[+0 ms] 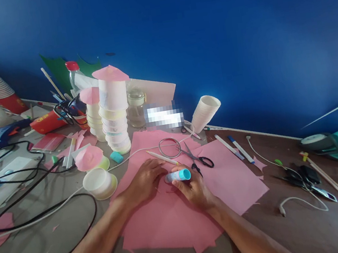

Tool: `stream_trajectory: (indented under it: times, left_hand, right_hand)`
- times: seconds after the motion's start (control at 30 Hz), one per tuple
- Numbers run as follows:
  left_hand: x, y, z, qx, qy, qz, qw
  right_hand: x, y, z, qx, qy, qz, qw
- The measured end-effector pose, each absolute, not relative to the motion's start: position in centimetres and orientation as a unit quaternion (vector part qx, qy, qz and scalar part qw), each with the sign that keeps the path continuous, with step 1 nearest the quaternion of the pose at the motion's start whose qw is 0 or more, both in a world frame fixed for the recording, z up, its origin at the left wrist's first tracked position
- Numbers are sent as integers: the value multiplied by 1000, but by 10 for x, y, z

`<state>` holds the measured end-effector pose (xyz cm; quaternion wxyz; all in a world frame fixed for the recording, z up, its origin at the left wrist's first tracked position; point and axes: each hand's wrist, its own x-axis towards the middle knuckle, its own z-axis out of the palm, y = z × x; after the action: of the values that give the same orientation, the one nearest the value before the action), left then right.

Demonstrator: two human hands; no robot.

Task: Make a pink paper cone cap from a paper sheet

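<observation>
My right hand (194, 188) is wrapped round a glue stick (178, 176) with a light blue end, held tilted over pink paper (168, 225). Beside it my left hand (145, 179) rests on the same paper, palm down, fingers reaching toward the glue stick; whether anything is under its fingertips is hidden. A white pencil (161, 157) lies just beyond both hands. Scissors with black handles (196, 157) lie partly opened to the right, next to a metal ring (170, 147).
Stacked paper cups with pink cone tops (115, 109) stand at the back left, near a glass jar (136, 106). More white cups (205, 112) lean by the blue wall. Black cables (96, 215) and a power strip (4, 182) spread left; markers (240, 149) lie right.
</observation>
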<state>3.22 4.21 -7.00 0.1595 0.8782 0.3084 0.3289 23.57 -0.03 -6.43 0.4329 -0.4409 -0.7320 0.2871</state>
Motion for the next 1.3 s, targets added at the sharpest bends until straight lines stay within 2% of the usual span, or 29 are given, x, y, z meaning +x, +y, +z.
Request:
stream_trajectory:
  times: [0.23,0.5,0.63,0.73,0.8,1.07,1.3]
  left_hand:
    - [31,44,-78,880,314,316,164]
    - [34,42,-66,873,307,336,174]
    - [33,42,-68,872,307,339,172]
    - [32,42,-70,874,315,326,173]
    - [32,42,-69,875,320,315,182]
    - [31,42,-67,877,304,318,195]
    - [33,41,-71,873,312,336,168]
  right_hand:
    - [241,-1,-55,-426,-748,328,388]
    - [241,-5,-42,-386,-761,390,347]
    - [248,-5,-40,-392,-675,480,401]
    - [252,-2,-45,-428,-630,440,476]
    - [252,1,-51,-438,-638,403,489]
    - [240,1,-60,-403,-736,338,427]
    - [240,-3,-47,-378,-747,394,379]
